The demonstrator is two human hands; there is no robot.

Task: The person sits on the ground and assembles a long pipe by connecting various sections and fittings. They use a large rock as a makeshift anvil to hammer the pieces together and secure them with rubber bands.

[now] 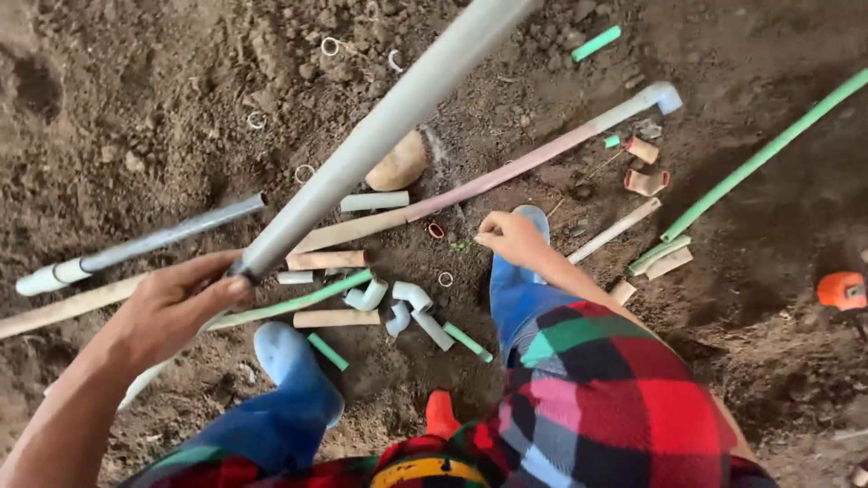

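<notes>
Two bare hands show from above; the left hand [181, 303] comes in from the lower left on a bare forearm, its fingers curled around the near end of a long grey pipe [389, 117], thumb laid along the top; the pipe rises away from the hand toward the camera and runs out past the top edge, so its far end is cut off. The right hand [511, 237] reaches down and forward from a red, green and grey checked sleeve [601, 380]; its fingers are bent inward into a loose fist near the knee of the blue trousers [520, 298]; whether it pinches anything cannot be made out, since the fingertips turn away from view. Below lies bare brown soil [136, 108] strewn with pipe offcuts: a long pinkish pipe [506, 172] with a white elbow at its far end, a green pipe [768, 149] running off the right edge, white elbow fittings [398, 303] between the legs; a second grey pipe [172, 235] lies left, well apart from the held one. An orange object [841, 289] at the right edge is blurred and partly cut off.
</notes>
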